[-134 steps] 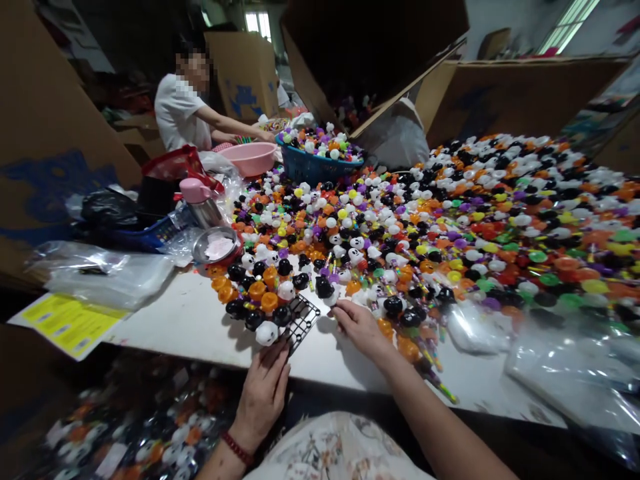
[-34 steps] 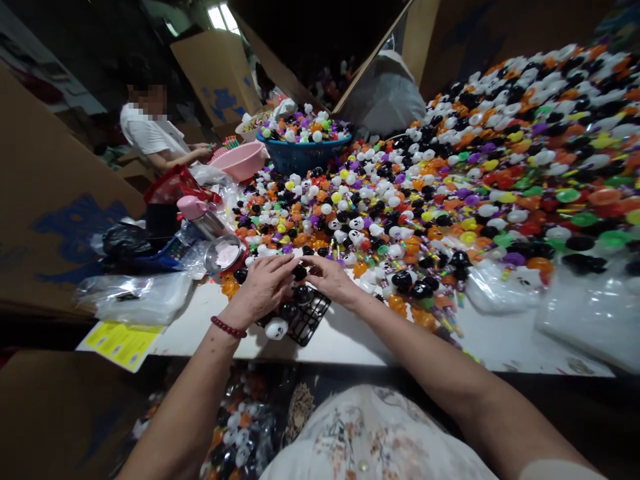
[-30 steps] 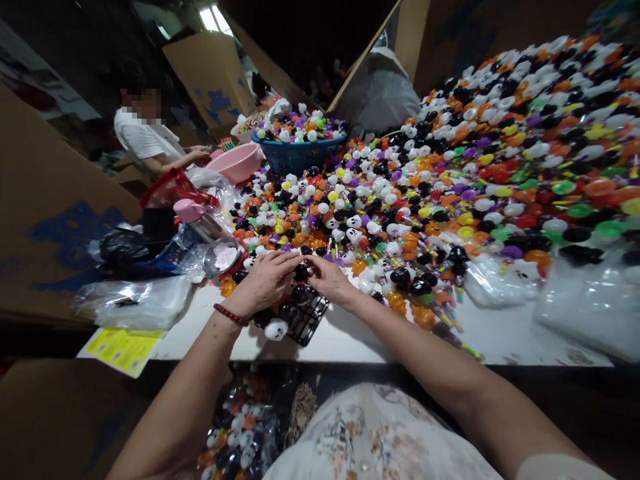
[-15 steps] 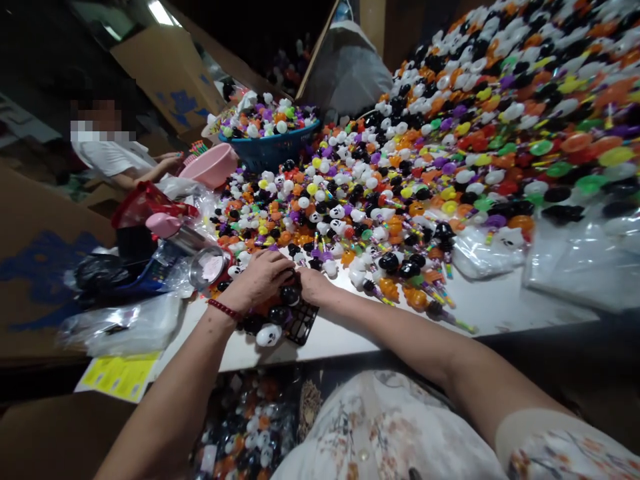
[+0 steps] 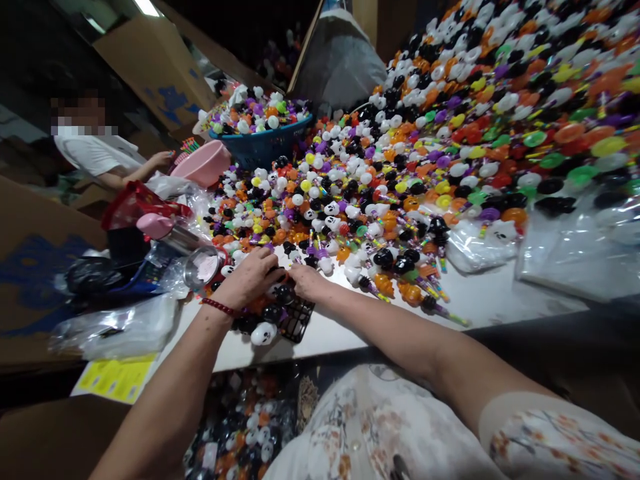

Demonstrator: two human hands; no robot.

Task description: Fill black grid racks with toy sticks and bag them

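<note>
A black grid basket [image 5: 299,321] sits near the front edge of the white table [image 5: 345,327], partly filled with black, orange and white toys. One white skull-faced toy [image 5: 263,333] lies at its front. Over the basket's left side, my left hand [image 5: 253,277] has its fingers curled around a dark piece. My right hand [image 5: 306,281] touches the same spot from the right, fingers pressed together; what it grips is hidden. The two hands' fingertips nearly meet. A large pile of colourful small toys [image 5: 360,180] spreads just behind them.
A metal cup [image 5: 203,268] and a pink-lidded flask [image 5: 156,227] stand left of my hands. Clear plastic bags [image 5: 125,327] lie at the left, others [image 5: 575,253] at the right. Behind are a blue basket [image 5: 265,143], a pink basin [image 5: 205,163] and a person [image 5: 100,153].
The whole view has shifted slightly, so things appear a little further left. Both hands remain together over the black basket, with only slight finger movement.
</note>
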